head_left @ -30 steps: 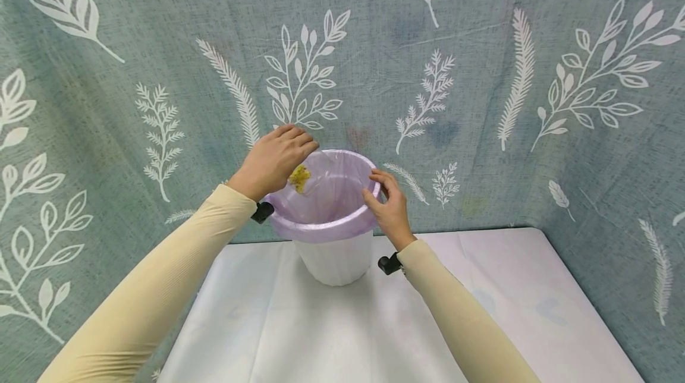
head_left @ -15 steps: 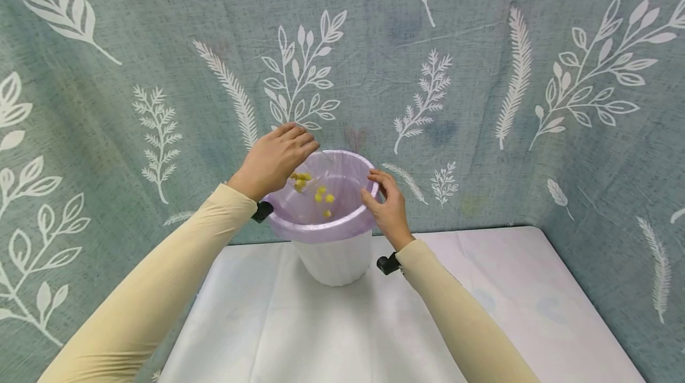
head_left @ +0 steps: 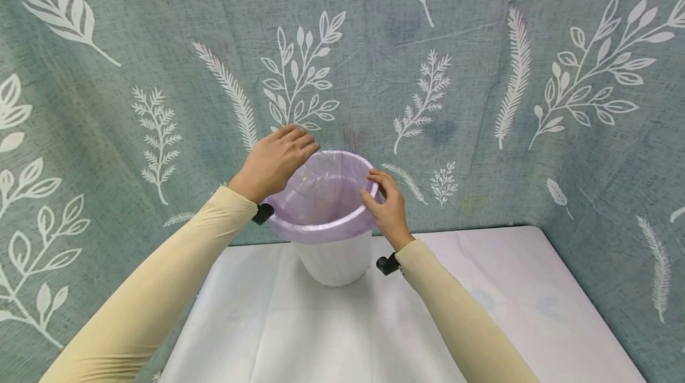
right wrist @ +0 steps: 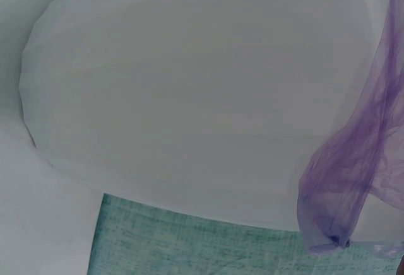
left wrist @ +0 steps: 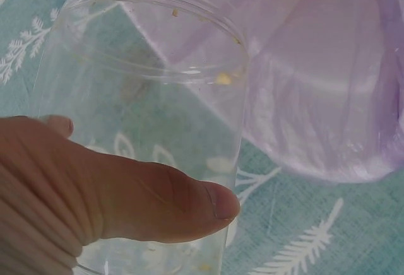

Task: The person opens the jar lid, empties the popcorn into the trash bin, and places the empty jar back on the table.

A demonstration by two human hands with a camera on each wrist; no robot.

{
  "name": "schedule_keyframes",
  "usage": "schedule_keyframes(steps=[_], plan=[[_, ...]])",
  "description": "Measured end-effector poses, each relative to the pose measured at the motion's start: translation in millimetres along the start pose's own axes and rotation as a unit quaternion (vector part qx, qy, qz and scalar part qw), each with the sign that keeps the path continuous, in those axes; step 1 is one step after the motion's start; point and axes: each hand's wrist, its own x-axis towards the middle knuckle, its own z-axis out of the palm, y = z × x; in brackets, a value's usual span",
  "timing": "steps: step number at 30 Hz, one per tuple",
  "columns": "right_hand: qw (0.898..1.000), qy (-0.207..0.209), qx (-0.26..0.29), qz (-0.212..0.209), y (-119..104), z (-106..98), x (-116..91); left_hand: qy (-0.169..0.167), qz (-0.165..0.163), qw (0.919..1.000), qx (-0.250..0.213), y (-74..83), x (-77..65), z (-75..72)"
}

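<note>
My left hand (head_left: 275, 162) grips a clear plastic jar (left wrist: 142, 120), tipped with its mouth over a white trash can (head_left: 334, 261). In the left wrist view the thumb lies across the jar's side, and a few small yellow bits (left wrist: 224, 79) cling inside near the threaded mouth. A purple trash bag (head_left: 321, 232) lines the can and is folded down over its rim. At the can's right side my right hand (head_left: 389, 207) holds the bag-covered rim, thumb outside and fingers over the edge. The can's bottom is hidden from the head view.
The can stands upright on a white-covered table (head_left: 332, 335), near its back edge. Behind it hangs a green-grey curtain (head_left: 364, 103) with white leaf prints, which also runs along both sides. A loose bag corner (right wrist: 328, 212) hangs down the can's outside.
A clump of yellow pieces has slid out of the tipped jar and fallen into the lined can. The jar now shows only small bits. Both hands have stayed almost in place.
</note>
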Motion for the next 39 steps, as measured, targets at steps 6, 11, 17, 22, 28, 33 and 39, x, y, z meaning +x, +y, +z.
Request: schedule_keyframes(steps=[6, 11, 17, 22, 28, 33, 39], plan=[[1.0, 0.0, 0.004, -0.001, -1.7, 1.6, 0.5, 0.01, -0.009, 0.9999, -0.007, -0.3, -5.0, -1.1], [1.0, -0.005, 0.003, 0.005, -2.6, 0.5, -0.3, 0.007, -0.022, 0.9994, -0.026, 0.6, -11.1, 1.2], [1.0, -0.007, 0.005, 0.008, -1.1, -1.2, -1.6, -0.002, -0.049, 0.9977, -0.047, 3.3, -17.5, 6.0], [1.0, -0.009, 0.003, 0.014, -0.1, -1.5, -1.5, -0.013, -0.087, 0.9938, -0.067, 6.3, -20.3, 9.2], [1.0, -0.009, 0.009, 0.019, -0.4, -1.2, -1.5, -0.007, -0.129, 0.9841, -0.122, 9.8, -25.0, 15.0], [1.0, -0.009, 0.008, 0.018, -0.6, -1.1, -1.5, 0.001, -0.169, 0.9694, -0.178, 12.1, -28.1, 18.9], [1.0, -0.007, 0.002, 0.022, -2.3, -0.2, -1.7, 0.016, -0.212, 0.9476, -0.238, 14.0, -28.4, 22.4]])
